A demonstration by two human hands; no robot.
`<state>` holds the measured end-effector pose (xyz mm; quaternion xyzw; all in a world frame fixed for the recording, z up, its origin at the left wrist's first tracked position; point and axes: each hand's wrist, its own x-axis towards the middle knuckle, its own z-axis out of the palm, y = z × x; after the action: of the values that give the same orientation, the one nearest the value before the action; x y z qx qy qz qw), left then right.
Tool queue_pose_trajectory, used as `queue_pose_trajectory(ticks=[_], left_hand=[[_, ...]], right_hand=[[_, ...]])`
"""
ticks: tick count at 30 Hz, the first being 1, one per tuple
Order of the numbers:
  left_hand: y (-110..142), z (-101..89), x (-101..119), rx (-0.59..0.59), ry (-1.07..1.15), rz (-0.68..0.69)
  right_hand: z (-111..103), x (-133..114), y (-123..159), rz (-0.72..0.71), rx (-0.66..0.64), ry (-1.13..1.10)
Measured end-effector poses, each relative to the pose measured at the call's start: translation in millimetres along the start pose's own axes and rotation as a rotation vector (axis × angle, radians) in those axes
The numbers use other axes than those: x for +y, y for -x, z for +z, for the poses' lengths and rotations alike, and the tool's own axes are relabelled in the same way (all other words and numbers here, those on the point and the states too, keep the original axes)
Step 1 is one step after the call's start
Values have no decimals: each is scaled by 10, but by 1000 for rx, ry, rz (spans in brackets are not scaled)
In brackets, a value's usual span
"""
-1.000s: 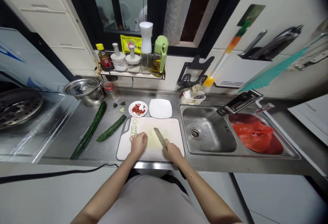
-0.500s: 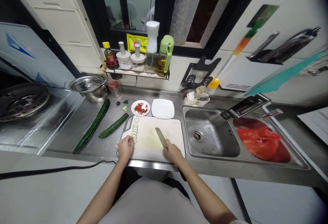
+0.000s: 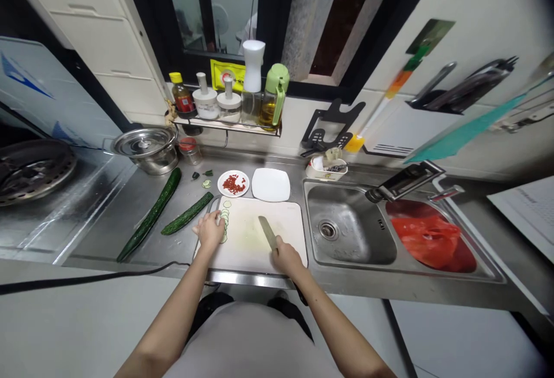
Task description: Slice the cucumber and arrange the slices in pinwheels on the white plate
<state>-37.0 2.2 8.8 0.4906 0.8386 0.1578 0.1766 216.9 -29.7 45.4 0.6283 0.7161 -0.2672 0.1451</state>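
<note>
On the white cutting board (image 3: 246, 257), a column of overlapping cucumber slices (image 3: 224, 216) runs along the left side. My left hand (image 3: 210, 232) is at the left edge of these slices, its fingers apart and bent over them; whether the fingertips press on them I cannot tell. My right hand (image 3: 286, 258) grips a kitchen knife (image 3: 267, 232), its blade pointing away from me over the board's wet middle. A cut cucumber (image 3: 187, 214) lies left of the board, with a longer whole cucumber (image 3: 151, 213) beyond it.
Behind the board stand a small plate (image 3: 220, 183) of chopped red pieces and a white square plate (image 3: 270, 184). Cucumber ends (image 3: 206, 183) lie nearby. A lidded steel pot (image 3: 151, 156) is back left. At right is the sink (image 3: 350, 239), with a red plastic bag (image 3: 428, 239) in its second basin.
My left hand has moved left off the board's middle, to the outer side of the slices, then slightly forward along them. The right hand keeps the knife nearly in place.
</note>
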Motion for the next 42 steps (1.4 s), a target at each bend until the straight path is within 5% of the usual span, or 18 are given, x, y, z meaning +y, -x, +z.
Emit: queue_pose_trajectory(ticks=[10, 18, 25, 30, 36, 42], left_hand=[[-537, 85, 250, -32, -178, 10], [-640, 109, 275, -63, -120, 24], [-525, 6, 378, -101, 63, 90], [-258, 43, 364, -291, 171, 179], [-8, 178, 343, -408, 76, 256], [37, 224, 401, -345, -81, 417]], right_hand=[[58, 24, -28, 10, 23, -22], [96, 49, -37, 31, 45, -55], [113, 59, -41, 46, 60, -80], [114, 49, -40, 51, 61, -91], [100, 22, -15, 50, 70, -82], [76, -8, 9, 54, 50, -63]])
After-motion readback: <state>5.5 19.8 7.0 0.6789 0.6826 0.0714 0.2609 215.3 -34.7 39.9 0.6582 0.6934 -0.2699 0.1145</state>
